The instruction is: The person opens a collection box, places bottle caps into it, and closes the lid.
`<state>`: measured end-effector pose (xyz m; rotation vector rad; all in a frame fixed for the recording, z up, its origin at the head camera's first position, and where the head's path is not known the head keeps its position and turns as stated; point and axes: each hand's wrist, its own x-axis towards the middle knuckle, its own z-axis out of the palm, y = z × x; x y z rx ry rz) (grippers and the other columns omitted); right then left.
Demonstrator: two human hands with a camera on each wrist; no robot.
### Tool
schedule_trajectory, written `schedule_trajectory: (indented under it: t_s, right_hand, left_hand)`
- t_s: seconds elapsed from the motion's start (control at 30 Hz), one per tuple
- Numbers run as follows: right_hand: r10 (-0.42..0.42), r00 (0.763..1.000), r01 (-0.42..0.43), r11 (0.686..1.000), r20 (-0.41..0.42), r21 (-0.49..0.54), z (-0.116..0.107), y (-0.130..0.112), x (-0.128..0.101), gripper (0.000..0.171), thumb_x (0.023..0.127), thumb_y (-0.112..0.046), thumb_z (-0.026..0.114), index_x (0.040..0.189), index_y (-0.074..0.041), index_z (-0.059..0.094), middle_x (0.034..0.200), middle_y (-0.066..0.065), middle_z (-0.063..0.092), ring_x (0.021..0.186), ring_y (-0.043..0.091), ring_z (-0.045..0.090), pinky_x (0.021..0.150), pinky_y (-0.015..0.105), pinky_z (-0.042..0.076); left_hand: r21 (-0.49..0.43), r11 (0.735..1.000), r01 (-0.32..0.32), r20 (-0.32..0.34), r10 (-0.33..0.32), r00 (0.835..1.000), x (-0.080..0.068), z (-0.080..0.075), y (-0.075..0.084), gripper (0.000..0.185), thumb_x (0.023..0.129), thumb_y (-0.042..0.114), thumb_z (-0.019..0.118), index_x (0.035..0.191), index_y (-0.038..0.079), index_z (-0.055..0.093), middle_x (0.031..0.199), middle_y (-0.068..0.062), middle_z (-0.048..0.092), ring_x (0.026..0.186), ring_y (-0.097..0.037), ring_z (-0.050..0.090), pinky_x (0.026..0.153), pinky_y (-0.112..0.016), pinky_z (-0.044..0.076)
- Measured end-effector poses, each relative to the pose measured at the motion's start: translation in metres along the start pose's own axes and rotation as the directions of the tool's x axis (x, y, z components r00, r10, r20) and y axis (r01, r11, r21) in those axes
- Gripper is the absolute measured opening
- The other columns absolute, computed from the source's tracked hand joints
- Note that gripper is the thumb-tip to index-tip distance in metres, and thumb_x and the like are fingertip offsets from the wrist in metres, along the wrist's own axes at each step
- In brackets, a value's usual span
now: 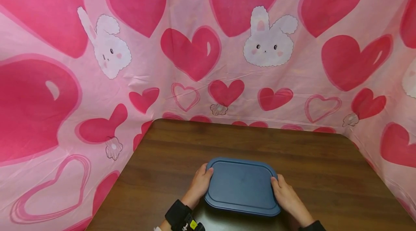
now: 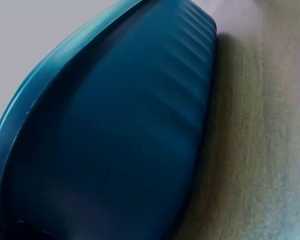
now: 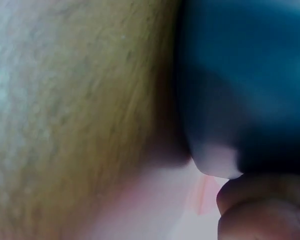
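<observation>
A blue rectangular storage box with a rounded-corner lid (image 1: 242, 186) is at the near middle of the table, its lid uppermost. My left hand (image 1: 199, 184) grips its left end, the thumb lying on the lid's rim. At the opposite end my right hand (image 1: 286, 193) holds on, thumb likewise over the rim. The left wrist view shows the box's smooth, partly ribbed side wall (image 2: 120, 130) close to the tabletop; whether it touches cannot be told. In the right wrist view, fingers (image 3: 265, 215) press near the box's wall (image 3: 260, 75). The contents are hidden.
The brown wooden table (image 1: 195, 140) reaches back to a pink cloth backdrop (image 1: 227, 68) printed with hearts and rabbits, which encloses it at the back and sides. A black band (image 1: 178, 214) with a small device sits on the left wrist.
</observation>
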<state>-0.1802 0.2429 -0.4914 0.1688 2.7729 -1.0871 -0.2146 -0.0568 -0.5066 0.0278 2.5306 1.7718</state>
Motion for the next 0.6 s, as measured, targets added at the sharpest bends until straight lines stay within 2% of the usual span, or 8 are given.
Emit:
schedule_trajectory:
  t_s: [0.2,0.3,0.47,0.6]
  right_hand:
    - [0.007,1.000,-0.007,1.000,0.005,-0.001,0.0005,-0.0016,-0.0028,0.047,0.109,-0.037,0.031,0.123,0.006,0.044,0.098,0.017,0.058,0.085,0.029,0.057,0.069,0.037,0.045]
    - [0.007,1.000,-0.008,1.000,-0.016,-0.011,0.0023,-0.0025,-0.0035,0.047,0.108,-0.035,0.032,0.126,0.006,0.045,0.103,0.021,0.061,0.091,0.031,0.060,0.074,0.042,0.048]
    - [-0.018,0.998,0.014,0.999,-0.060,-0.052,0.0066,-0.0001,-0.0059,0.052,0.109,-0.039,0.032,0.130,0.007,0.047,0.110,0.029,0.064,0.099,0.040,0.065,0.079,0.055,0.050]
    - [-0.004,0.998,-0.001,0.997,-0.063,-0.080,0.0074,-0.0013,-0.0064,0.049,0.108,-0.038,0.034,0.127,0.005,0.048,0.105,0.026,0.064,0.094,0.039,0.065,0.075,0.054,0.050]
  left_hand:
    - [0.029,0.999,-0.017,-0.017,0.017,1.000,0.0017,0.0013,0.0024,0.037,0.103,0.019,0.049,0.130,-0.005,0.057,0.131,-0.024,0.058,0.126,-0.043,0.049,0.107,-0.060,0.036]
    - [0.047,0.998,-0.032,-0.024,0.033,0.999,0.0011,0.0011,0.0031,0.038,0.103,0.019,0.049,0.131,-0.006,0.056,0.132,-0.025,0.058,0.126,-0.044,0.048,0.106,-0.061,0.036]
    - [0.052,0.998,-0.020,-0.029,0.022,0.999,-0.0028,0.0004,0.0023,0.046,0.103,0.022,0.050,0.138,-0.008,0.051,0.140,-0.028,0.052,0.133,-0.048,0.042,0.109,-0.063,0.033]
    - [0.057,0.998,-0.029,-0.028,0.030,0.999,-0.0032,0.0001,-0.0002,0.045,0.103,0.022,0.050,0.136,-0.009,0.052,0.138,-0.028,0.053,0.132,-0.048,0.043,0.108,-0.064,0.033]
